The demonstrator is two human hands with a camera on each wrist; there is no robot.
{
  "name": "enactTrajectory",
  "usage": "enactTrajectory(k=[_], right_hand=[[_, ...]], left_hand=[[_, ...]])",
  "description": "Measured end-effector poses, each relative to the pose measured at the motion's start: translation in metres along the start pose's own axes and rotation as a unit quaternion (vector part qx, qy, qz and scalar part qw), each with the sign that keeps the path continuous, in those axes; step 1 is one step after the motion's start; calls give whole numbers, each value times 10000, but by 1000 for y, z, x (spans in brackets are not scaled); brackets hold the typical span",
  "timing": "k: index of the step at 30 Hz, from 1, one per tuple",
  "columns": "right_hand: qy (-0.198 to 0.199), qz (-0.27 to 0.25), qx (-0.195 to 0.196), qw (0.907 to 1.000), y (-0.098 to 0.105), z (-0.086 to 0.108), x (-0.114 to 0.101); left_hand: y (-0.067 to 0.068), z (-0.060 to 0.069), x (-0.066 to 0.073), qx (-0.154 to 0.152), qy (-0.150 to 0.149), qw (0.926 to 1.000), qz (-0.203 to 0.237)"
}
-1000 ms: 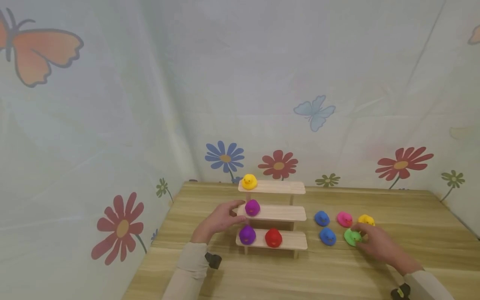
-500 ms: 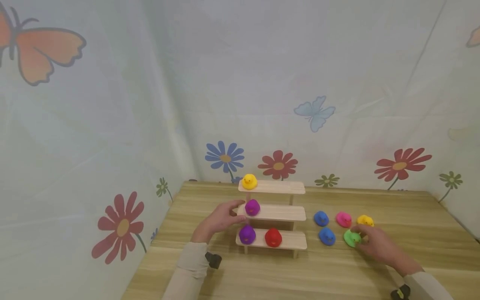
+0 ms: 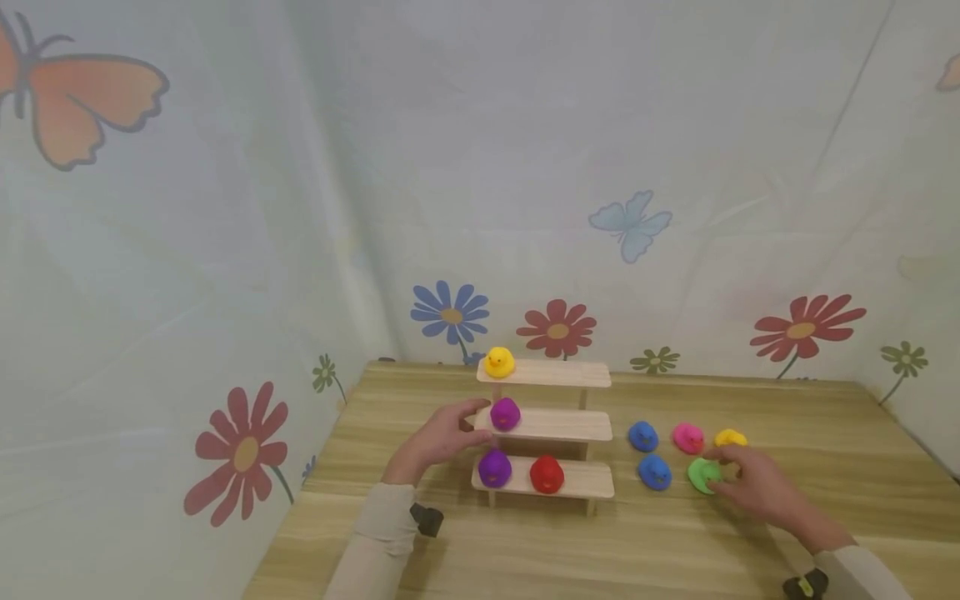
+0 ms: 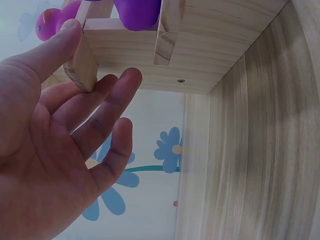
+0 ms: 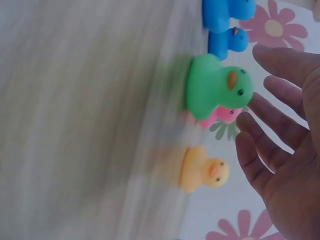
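A three-tier wooden display stand (image 3: 566,425) carries a yellow rubber duck (image 3: 498,362) on top, a magenta-purple duck (image 3: 506,414) on the middle tier, and a purple duck (image 3: 495,469) and a red duck (image 3: 547,474) on the bottom. At the stand's left end my left hand (image 3: 444,433) grips the middle tier, its thumb and fingers on either side of the board (image 4: 82,70). On the right, my right hand (image 3: 761,487) hovers beside a green duck (image 3: 703,475). The right wrist view shows its fingers loosely spread around the green duck's head (image 5: 235,87), holding nothing.
Two blue ducks (image 3: 655,472), a pink duck (image 3: 688,437) and another yellow duck (image 3: 730,438) sit close around the green one on the wooden table (image 3: 600,558). Behind and at the left hangs a white cloth (image 3: 480,167) printed with flowers and butterflies.
My right hand has shifted slightly up and right, its fingertips drawing back from the green duck, which stays in place. The left hand and the stand look unmoved.
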State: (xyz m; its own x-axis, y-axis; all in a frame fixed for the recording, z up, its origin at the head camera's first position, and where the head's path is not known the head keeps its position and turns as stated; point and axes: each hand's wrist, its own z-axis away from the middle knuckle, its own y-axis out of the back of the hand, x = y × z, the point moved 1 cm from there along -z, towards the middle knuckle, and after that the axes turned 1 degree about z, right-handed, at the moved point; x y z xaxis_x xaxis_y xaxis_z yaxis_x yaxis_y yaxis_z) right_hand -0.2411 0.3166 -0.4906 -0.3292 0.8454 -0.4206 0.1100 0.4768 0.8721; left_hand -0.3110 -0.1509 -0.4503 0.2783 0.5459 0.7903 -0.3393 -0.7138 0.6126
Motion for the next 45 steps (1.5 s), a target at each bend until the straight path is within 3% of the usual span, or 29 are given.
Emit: enactTrajectory(k=[7,14,18,28,35,39,45], right_hand=[[334,151,57,9993,6,-2,-21],[1026,411,490,9927,8,-4,-47],[1198,500,544,9901,8,-5,-62],[1514,262,438,9872,4,-7,-90],[2309,155,823,9694,-7,-10,-105],[2518,-47,956,9630,-12,-12,-115],[2471,-95,751,9660,-19,-16,-127]], left_hand=[[1,-1,0,-10,-50,10000,-46],[2,-2,2,-22,-154,9999,11],[2,-2,1,-25,-163,9999,19],[2,-2,-1,-13,-107,9999,-5],[1,-2,-2,-21,-50,10000,-5],[0,-2,-2,-27,-73,10000,1],[0,-2,-2,-33,-118,9999,-11]])
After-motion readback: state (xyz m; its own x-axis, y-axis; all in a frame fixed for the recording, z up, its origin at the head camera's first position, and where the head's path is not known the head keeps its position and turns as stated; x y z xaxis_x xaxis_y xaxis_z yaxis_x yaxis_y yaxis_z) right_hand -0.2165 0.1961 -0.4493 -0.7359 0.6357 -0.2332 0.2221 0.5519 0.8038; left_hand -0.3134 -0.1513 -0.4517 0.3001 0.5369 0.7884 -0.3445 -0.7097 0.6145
